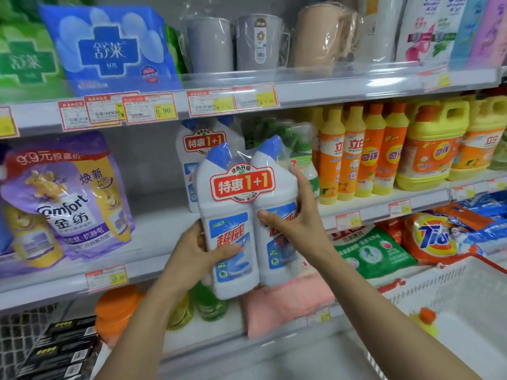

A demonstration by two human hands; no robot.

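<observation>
- The twin pack (238, 193) of white, blue-capped cleaner bottles was held upright just in front of the middle shelf (153, 231).
- The left grip (196, 252) curled round its lower left side, thumb across the label.
- The right grip (300, 215) clasped its right side.
- A matching pack (192, 154) stood behind on the shelf, with orange dish-soap bottles (356, 160) further right.

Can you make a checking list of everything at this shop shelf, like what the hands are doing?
Surface: white middle shelf, stocked with cleaners.
Job's things: twin pack of cleaner bottles, wrapped in plastic, held up in front of the shelves.
Clutter: second twin pack, Comfort pouches, orange dish soap bottles.
Grippers: left hand and right hand both grip the pack.
Cables: nothing seen.
Surroundings: price tags, cups above, white basket.
</observation>
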